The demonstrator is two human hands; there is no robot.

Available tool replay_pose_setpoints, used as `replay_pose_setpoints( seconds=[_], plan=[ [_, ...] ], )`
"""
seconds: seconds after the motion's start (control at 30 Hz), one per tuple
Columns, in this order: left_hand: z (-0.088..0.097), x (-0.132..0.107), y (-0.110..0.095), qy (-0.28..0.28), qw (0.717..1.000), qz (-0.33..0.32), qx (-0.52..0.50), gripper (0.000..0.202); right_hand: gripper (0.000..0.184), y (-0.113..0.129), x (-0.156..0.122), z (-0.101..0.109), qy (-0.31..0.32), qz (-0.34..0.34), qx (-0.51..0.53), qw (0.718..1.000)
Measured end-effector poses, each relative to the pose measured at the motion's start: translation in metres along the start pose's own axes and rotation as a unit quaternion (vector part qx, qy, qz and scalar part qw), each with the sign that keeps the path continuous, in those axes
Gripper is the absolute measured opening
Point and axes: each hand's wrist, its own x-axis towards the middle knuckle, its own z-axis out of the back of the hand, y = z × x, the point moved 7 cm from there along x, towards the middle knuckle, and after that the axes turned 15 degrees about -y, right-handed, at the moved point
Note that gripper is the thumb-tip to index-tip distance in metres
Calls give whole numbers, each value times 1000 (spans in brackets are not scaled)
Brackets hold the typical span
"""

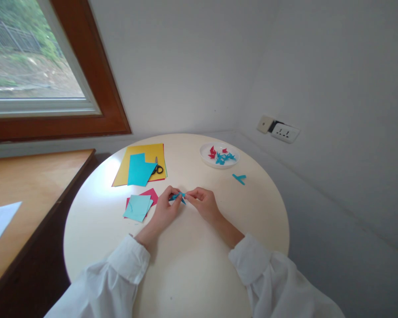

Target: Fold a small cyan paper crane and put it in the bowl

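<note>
Both hands meet over the middle of a round cream table [192, 265]. My left hand [166, 207] and my right hand [204, 203] each pinch an end of a small folded blue paper piece [179, 196], fingers closed on it. A stack of small blue and red paper squares [138, 206] lies just left of my left hand. Both arms wear white sleeves.
Yellow and blue sheets [141, 168] with black-handled scissors [157, 168] lie at the back left. A white plate [219, 156] holds several red and blue folded pieces. One loose blue folded piece [239, 178] lies near it. A wooden ledge [26, 194] and window stand left; wall sockets [278, 129] right.
</note>
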Motion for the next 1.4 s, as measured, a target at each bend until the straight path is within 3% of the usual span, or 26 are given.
replay_pose_setpoints(
  seconds=[1.4],
  plan=[
    [-1, -2, -2, -15, 1000, -9, 3, 10, 12, -3, -4, -6, -8, -47, 55, 997]
  ],
)
